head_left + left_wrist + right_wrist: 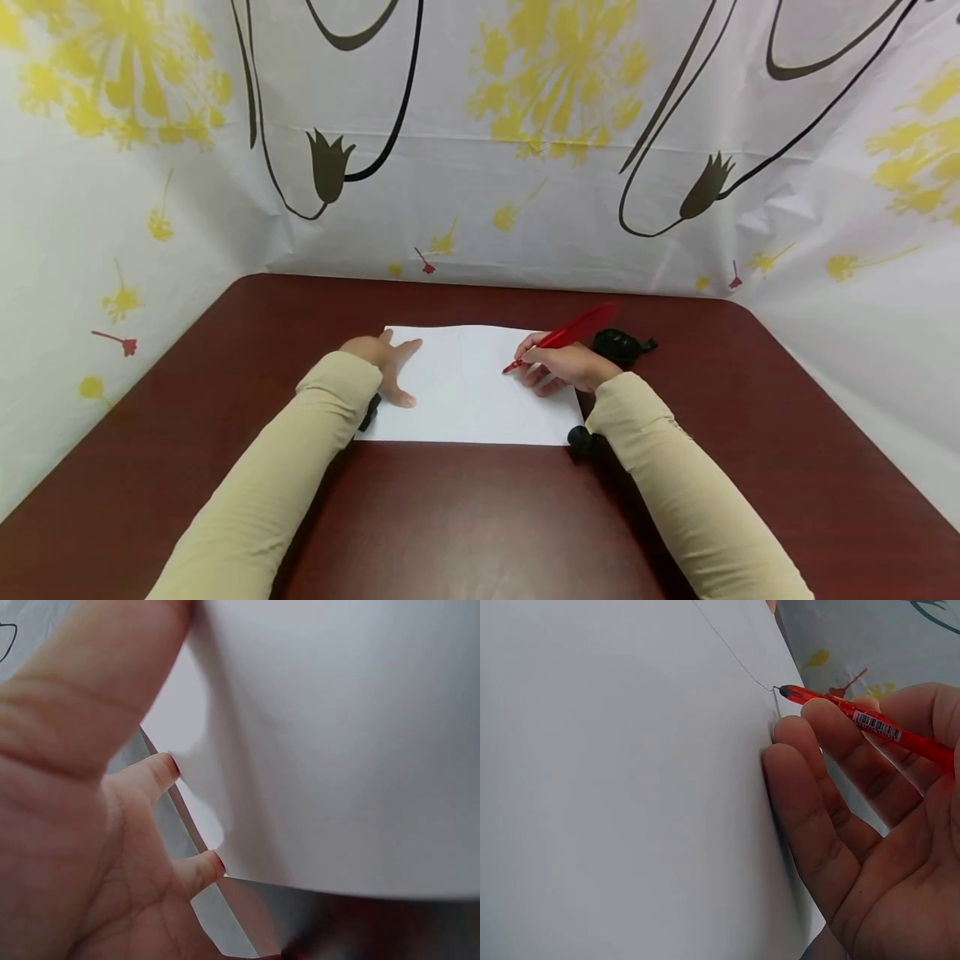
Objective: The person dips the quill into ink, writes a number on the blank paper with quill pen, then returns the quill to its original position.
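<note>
A white sheet of paper lies on the table in front of me. My left hand rests on its left edge with straight, spread fingers; in the left wrist view the fingertips touch the paper along its side. With my right hand I pinch a red pen that has a feather-like red top. Its black tip meets the right half of the sheet. The right wrist view shows a barcode label on the pen and a thin dark line running to the tip.
The dark reddish-brown table extends around the sheet. Black devices sit at the right wrist, and another black part shows by the left wrist. White sheeting with yellow and dark flower prints hangs behind and beside the table.
</note>
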The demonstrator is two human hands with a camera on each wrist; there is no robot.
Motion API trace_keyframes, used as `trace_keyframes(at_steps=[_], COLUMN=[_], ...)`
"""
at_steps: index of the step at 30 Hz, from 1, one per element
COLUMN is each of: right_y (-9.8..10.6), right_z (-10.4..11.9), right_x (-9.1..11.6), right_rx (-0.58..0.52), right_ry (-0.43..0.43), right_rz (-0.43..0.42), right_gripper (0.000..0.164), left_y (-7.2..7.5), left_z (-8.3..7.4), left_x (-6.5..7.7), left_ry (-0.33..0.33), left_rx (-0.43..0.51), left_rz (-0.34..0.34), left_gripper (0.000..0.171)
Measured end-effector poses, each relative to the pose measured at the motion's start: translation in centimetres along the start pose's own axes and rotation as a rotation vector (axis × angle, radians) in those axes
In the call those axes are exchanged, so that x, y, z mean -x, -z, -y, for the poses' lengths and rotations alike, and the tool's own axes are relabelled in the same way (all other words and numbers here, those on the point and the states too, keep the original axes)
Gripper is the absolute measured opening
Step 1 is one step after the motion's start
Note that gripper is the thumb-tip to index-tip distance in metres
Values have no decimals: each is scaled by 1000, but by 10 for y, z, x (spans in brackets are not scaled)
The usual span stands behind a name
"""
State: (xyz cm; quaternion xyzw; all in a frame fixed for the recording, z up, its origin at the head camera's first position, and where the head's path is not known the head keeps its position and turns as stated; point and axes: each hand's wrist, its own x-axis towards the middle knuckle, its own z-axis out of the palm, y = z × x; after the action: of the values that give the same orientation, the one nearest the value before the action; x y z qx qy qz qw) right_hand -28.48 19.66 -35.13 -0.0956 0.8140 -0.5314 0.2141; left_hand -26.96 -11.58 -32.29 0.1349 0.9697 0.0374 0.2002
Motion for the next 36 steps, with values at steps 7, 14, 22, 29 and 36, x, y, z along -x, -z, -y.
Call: trace_keyframes(at_steps=[7, 14, 22, 29, 36], right_y=[-7, -8, -12, -14, -14], right_z=[1, 3, 7, 9, 7], right_x=[-2, -5, -7, -7, -9], right_rx=[-3, -3, 0, 2, 5], right_ry=[-21, -27, -1, -5, 2], right_rz=[-16, -15, -4, -4, -8], right_gripper=[16, 14, 15, 17, 15], left_y=[-3, -1, 0, 1, -1], left_z=[1, 0, 1, 1, 6], left_x=[2, 1, -1, -3, -6], left_ry=[-10, 0, 8, 3, -31], left_rx=[11, -1, -23, -29, -20], left_rz=[-3, 13, 42, 58, 54], left_gripper=[104, 104, 105, 106, 110])
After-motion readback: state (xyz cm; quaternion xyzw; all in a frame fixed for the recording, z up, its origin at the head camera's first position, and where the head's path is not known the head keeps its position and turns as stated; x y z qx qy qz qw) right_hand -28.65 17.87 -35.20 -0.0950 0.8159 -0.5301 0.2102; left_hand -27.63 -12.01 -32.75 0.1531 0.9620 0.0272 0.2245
